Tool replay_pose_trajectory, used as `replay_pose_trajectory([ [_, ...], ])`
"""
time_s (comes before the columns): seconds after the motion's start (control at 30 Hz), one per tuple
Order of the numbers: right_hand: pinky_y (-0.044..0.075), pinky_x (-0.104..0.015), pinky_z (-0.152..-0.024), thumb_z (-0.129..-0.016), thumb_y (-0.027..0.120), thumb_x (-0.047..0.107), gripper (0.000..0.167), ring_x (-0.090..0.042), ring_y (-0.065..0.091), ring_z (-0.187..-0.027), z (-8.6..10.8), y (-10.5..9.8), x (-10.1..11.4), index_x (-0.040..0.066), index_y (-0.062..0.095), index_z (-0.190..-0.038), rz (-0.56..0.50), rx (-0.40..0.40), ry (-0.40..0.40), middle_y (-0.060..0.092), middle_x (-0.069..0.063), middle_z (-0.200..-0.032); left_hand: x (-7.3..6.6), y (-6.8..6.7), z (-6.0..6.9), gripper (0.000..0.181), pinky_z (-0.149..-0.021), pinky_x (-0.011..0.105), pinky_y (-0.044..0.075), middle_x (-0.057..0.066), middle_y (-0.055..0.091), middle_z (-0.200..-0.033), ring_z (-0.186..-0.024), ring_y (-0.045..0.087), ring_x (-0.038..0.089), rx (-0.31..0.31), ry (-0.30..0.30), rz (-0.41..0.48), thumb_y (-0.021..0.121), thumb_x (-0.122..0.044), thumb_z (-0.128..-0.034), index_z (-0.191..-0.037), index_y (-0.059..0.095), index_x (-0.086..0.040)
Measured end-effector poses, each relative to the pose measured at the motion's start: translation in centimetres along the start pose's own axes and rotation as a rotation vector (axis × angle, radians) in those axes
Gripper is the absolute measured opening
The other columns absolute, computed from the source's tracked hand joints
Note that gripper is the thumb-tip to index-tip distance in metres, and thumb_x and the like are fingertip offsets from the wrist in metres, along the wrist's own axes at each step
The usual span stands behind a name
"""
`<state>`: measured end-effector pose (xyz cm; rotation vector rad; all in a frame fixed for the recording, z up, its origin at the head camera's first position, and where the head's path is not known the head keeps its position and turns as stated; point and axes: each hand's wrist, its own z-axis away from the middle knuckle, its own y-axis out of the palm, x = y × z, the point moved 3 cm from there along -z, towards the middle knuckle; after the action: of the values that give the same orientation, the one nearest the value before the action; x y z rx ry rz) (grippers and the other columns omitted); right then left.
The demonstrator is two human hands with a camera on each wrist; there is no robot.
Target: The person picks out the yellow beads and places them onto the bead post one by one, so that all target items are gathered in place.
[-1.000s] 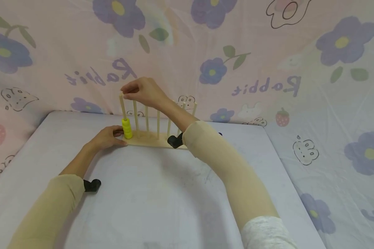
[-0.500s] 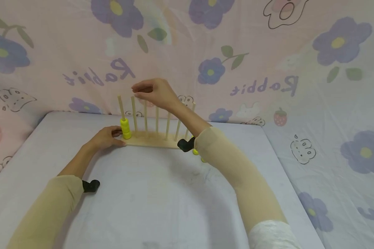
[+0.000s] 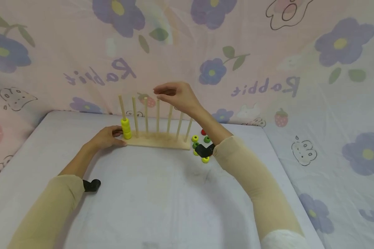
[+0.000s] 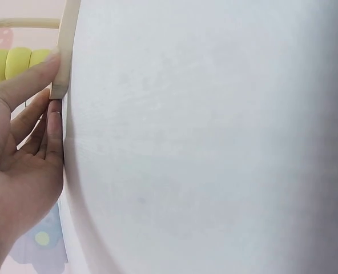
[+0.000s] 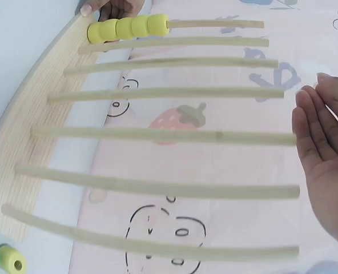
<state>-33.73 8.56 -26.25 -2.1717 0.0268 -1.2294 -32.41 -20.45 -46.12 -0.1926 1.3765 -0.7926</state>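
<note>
A wooden peg rack (image 3: 157, 142) with a row of upright rods stands at the back of the table. Several yellow beads (image 3: 126, 129) are stacked on its leftmost rod; in the right wrist view the yellow beads (image 5: 129, 27) lie snug against each other. My left hand (image 3: 106, 138) holds the left end of the rack's base, with the thumb (image 4: 35, 80) on the board and the fingers at its end. Above the middle rods hovers my right hand (image 3: 179, 97), its fingers loosely bent and nothing between them. The right wrist view shows that right hand (image 5: 329, 142) beside the rod tips.
Loose beads lie right of the rack: yellow beads (image 3: 205, 159), green beads (image 3: 207, 139) and a red bead (image 3: 203, 132). My right forearm partly covers that group. A patterned cloth (image 3: 255, 52) hangs behind the white table (image 3: 127, 200).
My right hand has left the top of the leftmost rod and moved right over the middle rods, uncovering the loose beads. My left hand stays on the base.
</note>
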Motion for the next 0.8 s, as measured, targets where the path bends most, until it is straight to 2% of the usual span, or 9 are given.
replay_pose_trajectory([
  [0.1,0.057,-0.026,-0.086,-0.091,0.073,0.013,0.024,-0.012,0.071,-0.095,0.9,-0.8,-0.5,0.006,0.074,-0.114,-0.017,-0.011,0.014,0.074,-0.005,-0.109,-0.1,0.0,0.1,0.082,-0.117,0.050,0.031,0.028,0.041,-0.149,-0.137,0.040,0.041,0.002,-0.002,0.009,0.079,-0.016,-0.0854,-0.149,0.033,0.008],
  [0.23,0.057,-0.028,-0.087,-0.093,0.070,0.009,0.025,-0.018,0.070,-0.100,1.8,-1.5,-0.6,0.001,0.072,-0.117,-0.029,-0.013,0.036,0.073,-0.011,-0.113,-0.1,0.0,0.0,0.083,-0.117,0.050,0.031,0.027,0.041,-0.150,-0.138,0.040,0.040,0.001,-0.011,0.007,0.080,-0.018,-0.0850,-0.149,0.033,0.006],
  [0.47,0.058,-0.030,-0.087,-0.092,0.067,0.000,0.026,-0.023,0.070,-0.101,3.9,-2.6,2.1,-0.008,0.068,-0.117,-0.035,0.001,0.050,0.071,-0.019,-0.114,-0.1,0.1,0.0,0.086,-0.118,0.049,0.030,0.027,0.038,-0.151,-0.139,0.038,0.041,0.006,-0.020,0.010,0.080,-0.019,-0.0850,-0.150,0.031,0.007],
  [0.57,0.058,-0.030,-0.089,-0.092,0.067,-0.001,0.025,-0.024,0.070,-0.101,4.5,-3.0,2.2,-0.009,0.068,-0.116,-0.040,-0.004,0.046,0.071,-0.020,-0.114,-0.2,0.1,0.0,0.085,-0.118,0.049,0.029,0.027,0.038,-0.151,-0.139,0.037,0.041,0.001,-0.019,0.011,0.080,-0.018,-0.0852,-0.150,0.030,0.007],
  [0.63,0.057,-0.031,-0.090,-0.092,0.067,-0.001,0.025,-0.023,0.070,-0.101,4.9,-3.1,2.0,-0.009,0.068,-0.117,-0.040,-0.005,0.042,0.071,-0.019,-0.114,-0.1,0.1,0.0,0.085,-0.118,0.050,0.029,0.028,0.038,-0.151,-0.139,0.037,0.041,0.001,-0.018,0.006,0.080,-0.018,-0.0854,-0.150,0.030,0.007],
  [0.8,0.057,-0.031,-0.091,-0.091,0.069,-0.001,0.025,-0.022,0.070,-0.101,6.0,-3.7,-0.3,-0.007,0.069,-0.116,-0.061,-0.039,0.014,0.071,-0.019,-0.114,0.1,0.2,0.0,0.086,-0.118,0.050,0.029,0.028,0.038,-0.151,-0.139,0.038,0.041,0.005,-0.017,-0.006,0.080,-0.019,-0.0853,-0.150,0.030,0.007],
])
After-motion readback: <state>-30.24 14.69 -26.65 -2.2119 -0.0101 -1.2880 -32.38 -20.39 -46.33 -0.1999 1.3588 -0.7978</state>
